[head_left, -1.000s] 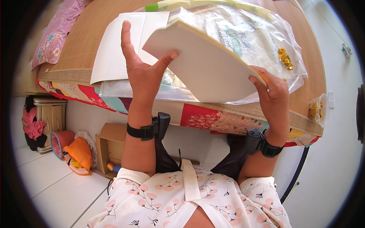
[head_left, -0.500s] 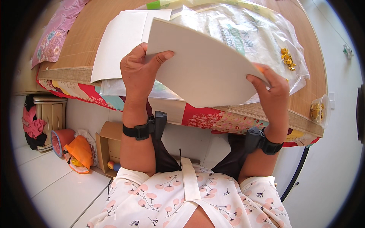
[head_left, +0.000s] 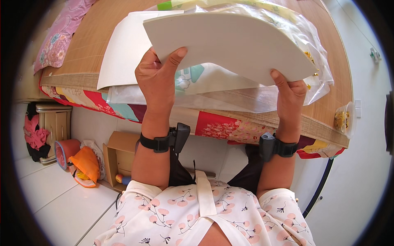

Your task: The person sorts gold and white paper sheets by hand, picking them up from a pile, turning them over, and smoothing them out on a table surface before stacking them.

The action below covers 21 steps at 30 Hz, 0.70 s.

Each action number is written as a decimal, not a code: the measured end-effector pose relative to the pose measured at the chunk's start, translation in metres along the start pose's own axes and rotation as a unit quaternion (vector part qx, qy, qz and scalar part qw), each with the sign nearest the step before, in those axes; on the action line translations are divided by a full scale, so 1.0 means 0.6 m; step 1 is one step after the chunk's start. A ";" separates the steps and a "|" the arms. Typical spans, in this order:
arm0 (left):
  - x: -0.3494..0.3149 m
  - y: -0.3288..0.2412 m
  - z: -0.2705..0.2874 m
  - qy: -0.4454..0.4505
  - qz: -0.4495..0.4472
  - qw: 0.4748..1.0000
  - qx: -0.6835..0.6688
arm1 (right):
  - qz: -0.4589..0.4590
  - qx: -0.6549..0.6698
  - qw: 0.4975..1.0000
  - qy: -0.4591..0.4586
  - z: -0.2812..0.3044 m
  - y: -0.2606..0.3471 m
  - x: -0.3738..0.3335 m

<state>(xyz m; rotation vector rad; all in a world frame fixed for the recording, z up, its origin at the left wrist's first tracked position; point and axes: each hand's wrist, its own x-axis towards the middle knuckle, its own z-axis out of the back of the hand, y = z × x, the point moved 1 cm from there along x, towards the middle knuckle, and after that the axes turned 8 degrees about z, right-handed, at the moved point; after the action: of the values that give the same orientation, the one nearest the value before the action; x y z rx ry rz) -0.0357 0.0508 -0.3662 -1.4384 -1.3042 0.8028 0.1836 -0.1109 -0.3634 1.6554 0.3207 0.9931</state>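
Bright, soft light — bowed edges, corners vignetted black.

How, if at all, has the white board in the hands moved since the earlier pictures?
Yes: the white board has gone up the picture, its lower edge now farther from the red cloth patch.

I assess the place as a home, most likely a bedroom. Before me, across the upper frame, I record a bed [head_left: 65, 80] with a tan mat [head_left: 92, 35] and a patchwork cover [head_left: 215, 125] along its near side. I note a flowered pink pillow [head_left: 59, 45] at upper left; at lower left, clothes [head_left: 36, 135] against a small cabinet [head_left: 59, 125] on a tiled floor [head_left: 57, 197].
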 end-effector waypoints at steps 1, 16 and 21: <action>-0.001 -0.003 -0.002 0.001 -0.010 1.000 -0.002 | -0.001 0.000 1.000 0.000 -0.002 0.004 0.001; 0.014 0.031 0.012 0.076 0.104 0.988 0.079 | -0.063 -0.033 0.997 -0.004 -0.002 -0.036 -0.008; 0.006 0.027 0.004 0.054 0.115 0.990 0.066 | -0.023 -0.106 0.994 -0.001 -0.002 -0.033 -0.012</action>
<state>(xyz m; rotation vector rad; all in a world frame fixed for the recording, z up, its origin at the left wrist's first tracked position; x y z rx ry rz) -0.0322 0.0560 -0.3818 -1.5206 -0.9950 0.9312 0.1840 -0.1079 -0.3842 1.4512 0.2434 0.9564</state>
